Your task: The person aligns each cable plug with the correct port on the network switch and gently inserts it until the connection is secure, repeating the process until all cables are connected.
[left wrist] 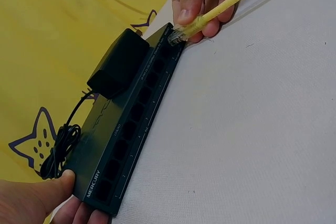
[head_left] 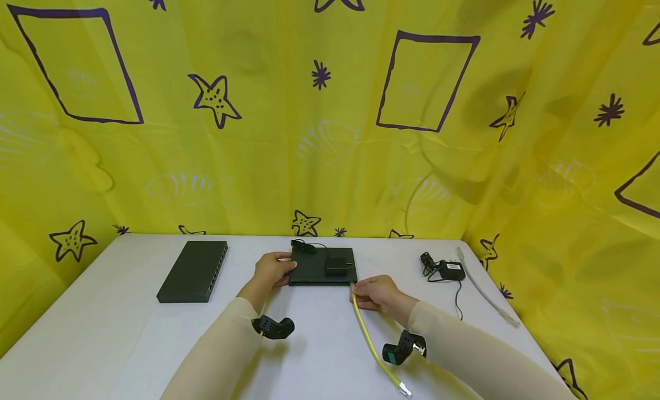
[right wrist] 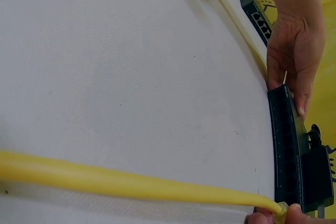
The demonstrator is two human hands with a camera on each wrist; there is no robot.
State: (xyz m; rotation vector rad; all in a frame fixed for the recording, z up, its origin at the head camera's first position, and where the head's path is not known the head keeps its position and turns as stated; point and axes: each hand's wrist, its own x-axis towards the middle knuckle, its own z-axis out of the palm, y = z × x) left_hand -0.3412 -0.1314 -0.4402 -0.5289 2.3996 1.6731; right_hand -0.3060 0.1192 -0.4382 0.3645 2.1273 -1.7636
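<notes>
**Yellow cable point(head_left: 366, 334) at the right-end port of the Mercury switch point(head_left: 309, 269)**

Left to right. Black port box point(head_left: 193, 272) flat toward the desk's point(head_left: 103, 337) far left corner, ports facing right. My left hand point(head_left: 270, 272) has the Mercury switch by its left end: thumb on top, fingers underneath, clamped. Switch sits near the middle of the far edge, port row facing me. On top of it: coiled cord point(head_left: 303, 246) at the back left, black adapter point(head_left: 337, 266) on the right. My right hand point(head_left: 378, 294) has thumb and fingers pinched on the yellow cable's plug, at the port opening; can't tell how deep. Cable's other end runs toward the near edge. Second adapter point(head_left: 454, 270) near the far right corner, grey cable point(head_left: 484, 291) along the right edge.
</notes>
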